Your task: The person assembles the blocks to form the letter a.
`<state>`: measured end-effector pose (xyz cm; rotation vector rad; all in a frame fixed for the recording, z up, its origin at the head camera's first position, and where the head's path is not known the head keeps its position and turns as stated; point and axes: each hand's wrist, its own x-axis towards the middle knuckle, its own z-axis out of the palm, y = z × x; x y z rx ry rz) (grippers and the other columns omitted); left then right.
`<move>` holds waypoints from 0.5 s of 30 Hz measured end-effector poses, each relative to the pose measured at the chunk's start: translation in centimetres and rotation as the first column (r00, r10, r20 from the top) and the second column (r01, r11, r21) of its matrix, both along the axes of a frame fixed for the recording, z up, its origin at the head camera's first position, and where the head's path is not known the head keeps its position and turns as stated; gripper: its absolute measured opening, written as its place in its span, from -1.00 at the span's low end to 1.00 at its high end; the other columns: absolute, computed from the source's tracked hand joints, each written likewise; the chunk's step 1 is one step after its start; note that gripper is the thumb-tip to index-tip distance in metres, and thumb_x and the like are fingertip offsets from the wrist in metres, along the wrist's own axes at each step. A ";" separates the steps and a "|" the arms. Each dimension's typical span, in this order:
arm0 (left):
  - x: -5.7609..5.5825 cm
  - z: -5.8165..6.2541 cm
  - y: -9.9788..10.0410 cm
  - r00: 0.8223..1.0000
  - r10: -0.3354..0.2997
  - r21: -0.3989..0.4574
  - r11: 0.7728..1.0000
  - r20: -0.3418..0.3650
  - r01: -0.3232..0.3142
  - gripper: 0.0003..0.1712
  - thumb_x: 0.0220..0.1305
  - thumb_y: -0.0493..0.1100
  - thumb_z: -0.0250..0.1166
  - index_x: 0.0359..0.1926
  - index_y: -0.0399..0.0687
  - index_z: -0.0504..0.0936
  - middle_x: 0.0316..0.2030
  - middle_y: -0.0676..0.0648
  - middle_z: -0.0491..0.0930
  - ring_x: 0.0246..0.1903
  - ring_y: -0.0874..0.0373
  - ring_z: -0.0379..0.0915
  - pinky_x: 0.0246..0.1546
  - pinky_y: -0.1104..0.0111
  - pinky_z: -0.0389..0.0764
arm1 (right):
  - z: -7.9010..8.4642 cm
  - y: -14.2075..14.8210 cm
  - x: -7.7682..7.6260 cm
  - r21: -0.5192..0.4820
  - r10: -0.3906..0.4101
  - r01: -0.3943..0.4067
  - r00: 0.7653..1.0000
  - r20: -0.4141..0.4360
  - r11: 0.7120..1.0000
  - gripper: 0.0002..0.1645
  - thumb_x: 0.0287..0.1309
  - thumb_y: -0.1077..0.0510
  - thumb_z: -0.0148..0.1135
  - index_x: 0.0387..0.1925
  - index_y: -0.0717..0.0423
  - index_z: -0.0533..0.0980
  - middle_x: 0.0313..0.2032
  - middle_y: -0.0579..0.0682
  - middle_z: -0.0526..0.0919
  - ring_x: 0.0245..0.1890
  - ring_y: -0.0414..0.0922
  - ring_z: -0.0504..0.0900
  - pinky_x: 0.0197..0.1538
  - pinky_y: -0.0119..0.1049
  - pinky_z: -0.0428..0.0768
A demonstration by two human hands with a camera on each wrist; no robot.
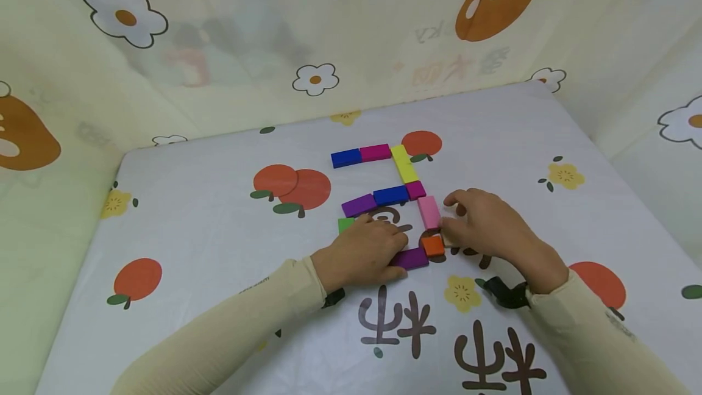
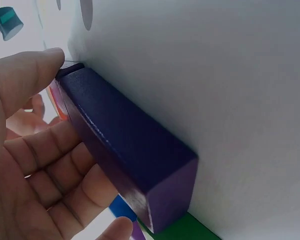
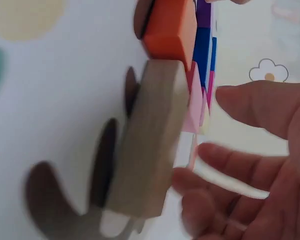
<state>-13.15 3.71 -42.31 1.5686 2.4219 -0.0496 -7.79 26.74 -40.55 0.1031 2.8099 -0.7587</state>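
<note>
My left hand lies over the near side of a block outline, thumb and fingers on opposite sides of a purple block. The left wrist view shows another purple block close up, its far end near the thumb; part of this row is hidden beneath the hand in the head view. My right hand is beside a plain wooden block, fingers loosely bent and parted with nothing gripped. That wooden block meets an orange block. A pink block stands just beyond, left of the right fingertips.
Farther back, the outline continues with magenta, yellow, and blue blocks. A green block shows past the left hand. The patterned cloth covers the table; a printed curtain hangs behind.
</note>
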 end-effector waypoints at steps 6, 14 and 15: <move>0.0 0.0 -0.1 1.000 -0.006 0.011 1.000 -0.005 0.006 -0.52 0.40 0.26 0.30 0.11 0.07 0.67 -0.04 0.07 0.71 0.01 0.18 0.59 0.07 0.19 0.50 | -0.1 -0.8 -1.6 0.071 -0.032 0.026 0.996 0.081 0.997 -0.20 0.27 -0.21 0.36 0.24 0.34 0.49 -0.42 0.08 0.66 -0.40 -0.02 0.61 -0.42 -0.21 0.58; 0.0 -0.1 -0.1 1.000 -0.009 0.013 1.000 -0.003 0.009 -0.52 0.40 0.27 0.30 0.09 0.06 0.67 -0.06 0.06 0.71 0.00 0.16 0.59 0.06 0.19 0.50 | -0.3 -1.7 -2.4 0.064 -0.040 0.029 0.982 0.186 0.998 -0.26 0.27 -0.15 0.39 0.24 0.30 0.46 -0.52 0.01 0.65 -0.54 -0.07 0.62 -0.50 -0.23 0.58; 0.0 -0.1 -0.1 1.000 -0.007 0.011 1.000 -0.005 0.007 -0.52 0.40 0.27 0.30 0.09 0.07 0.67 -0.06 0.06 0.71 0.01 0.16 0.59 0.07 0.18 0.50 | -0.3 -1.8 -2.5 0.066 -0.038 0.027 0.982 0.185 0.997 -0.27 0.27 -0.14 0.39 0.24 0.30 0.47 -0.50 0.01 0.65 -0.53 -0.07 0.62 -0.49 -0.23 0.58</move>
